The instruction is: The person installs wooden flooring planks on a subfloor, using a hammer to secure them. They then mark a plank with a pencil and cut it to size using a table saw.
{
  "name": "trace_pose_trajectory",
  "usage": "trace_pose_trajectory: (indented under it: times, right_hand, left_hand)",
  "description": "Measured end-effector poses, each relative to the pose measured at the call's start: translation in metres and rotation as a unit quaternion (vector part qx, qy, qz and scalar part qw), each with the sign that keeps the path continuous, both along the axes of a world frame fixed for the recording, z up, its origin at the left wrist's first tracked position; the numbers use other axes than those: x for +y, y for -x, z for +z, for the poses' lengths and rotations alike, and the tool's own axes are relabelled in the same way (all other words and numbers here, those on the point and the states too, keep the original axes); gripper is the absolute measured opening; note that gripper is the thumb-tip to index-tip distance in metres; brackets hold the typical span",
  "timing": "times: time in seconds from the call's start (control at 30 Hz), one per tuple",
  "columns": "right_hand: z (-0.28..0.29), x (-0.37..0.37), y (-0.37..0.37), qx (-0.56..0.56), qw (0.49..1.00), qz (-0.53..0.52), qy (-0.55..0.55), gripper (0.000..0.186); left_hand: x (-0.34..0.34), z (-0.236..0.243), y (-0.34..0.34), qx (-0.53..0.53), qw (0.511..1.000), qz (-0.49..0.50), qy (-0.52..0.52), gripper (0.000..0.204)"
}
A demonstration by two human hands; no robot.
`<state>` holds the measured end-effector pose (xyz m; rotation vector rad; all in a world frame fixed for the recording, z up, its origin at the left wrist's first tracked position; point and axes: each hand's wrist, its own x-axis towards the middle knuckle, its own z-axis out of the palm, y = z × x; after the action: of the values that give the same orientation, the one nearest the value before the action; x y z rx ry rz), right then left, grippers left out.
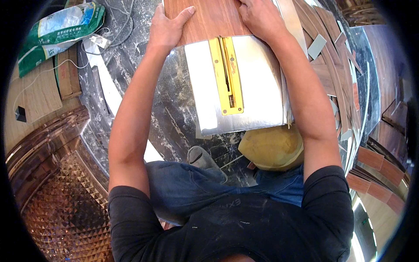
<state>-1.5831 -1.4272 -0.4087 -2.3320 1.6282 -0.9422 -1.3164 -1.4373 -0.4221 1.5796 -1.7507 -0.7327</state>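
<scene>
Your left hand (168, 28) lies at the left edge of a flat reddish-brown wooden board (211, 19), its thumb on the board's face. Your right hand (262, 18) rests at the board's right side; the upper picture edge cuts off part of it. The board covers the far part of a shiny silver metal saw table (259, 78), up to a long yellow slotted insert plate (236, 83). Brown wooden strips (336, 65) lie heaped to your right; a green-and-white plastic bag (65, 30) lies at your far left.

A green bag (65, 32) lies at upper left.
</scene>
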Motion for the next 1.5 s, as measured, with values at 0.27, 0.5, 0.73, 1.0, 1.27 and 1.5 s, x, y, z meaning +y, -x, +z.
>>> trace_pose_trajectory:
  times: [0.27, 0.5, 0.73, 1.0, 1.27, 1.5]
  right_hand:
    - [0.002, 0.000, 0.001, -0.001, 1.000, 0.000, 0.003, 0.036]
    - [-0.002, -0.005, 0.004, 0.006, 1.000, 0.009, 0.006, 0.036]
    - [-0.005, -0.007, 0.007, 0.007, 1.000, 0.014, 0.010, 0.036]
    - [-0.005, -0.009, 0.010, 0.001, 0.999, 0.025, 0.023, 0.038]
    - [-0.006, -0.009, 0.009, 0.003, 1.000, 0.019, 0.020, 0.037]
    - [-0.005, -0.008, 0.005, -0.010, 1.000, 0.007, 0.002, 0.035]
  left_hand:
    - [0.003, 0.004, 0.007, -0.003, 1.000, 0.024, -0.013, 0.080]
    - [0.006, 0.001, 0.009, 0.028, 0.999, 0.037, -0.012, 0.081]
    - [0.006, 0.001, 0.010, 0.006, 0.999, 0.049, -0.016, 0.081]
    - [0.004, 0.001, 0.014, -0.006, 0.998, 0.063, -0.011, 0.080]
    - [0.007, 0.001, 0.014, 0.021, 0.998, 0.062, -0.025, 0.081]
    - [0.007, 0.003, 0.013, 0.040, 0.997, 0.059, -0.041, 0.073]
